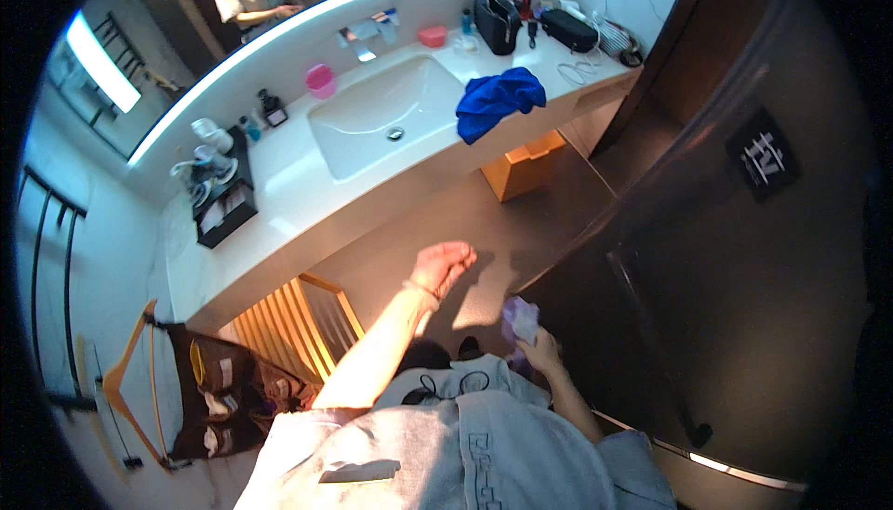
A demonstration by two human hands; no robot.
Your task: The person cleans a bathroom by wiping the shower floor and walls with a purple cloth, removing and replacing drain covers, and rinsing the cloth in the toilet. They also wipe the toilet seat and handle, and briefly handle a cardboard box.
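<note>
My left hand [444, 267] hangs in the air over the floor in front of the washbasin counter. Its fingers are curled together, with nothing visible in them, and a band circles the wrist. Low at my right side, my right hand [543, 353] grips a crumpled purple-and-white item [521, 318], perhaps a cloth or soft packet; blur hides which. Before me a white rectangular sink [380, 115] is set into the counter [286, 196], below a wall-mounted faucet [368, 32]. A bunched blue cloth [499, 102] lies right of the sink and droops over the front edge.
Pink cups [321, 81], a black toiletry bag [497, 23] and a black case [569, 30] stand on the counter. A black tray [227, 213] is at left. Below are an orange bin [523, 164] and a slatted wooden rack [286, 328]. A dark door [684, 300] borders the right.
</note>
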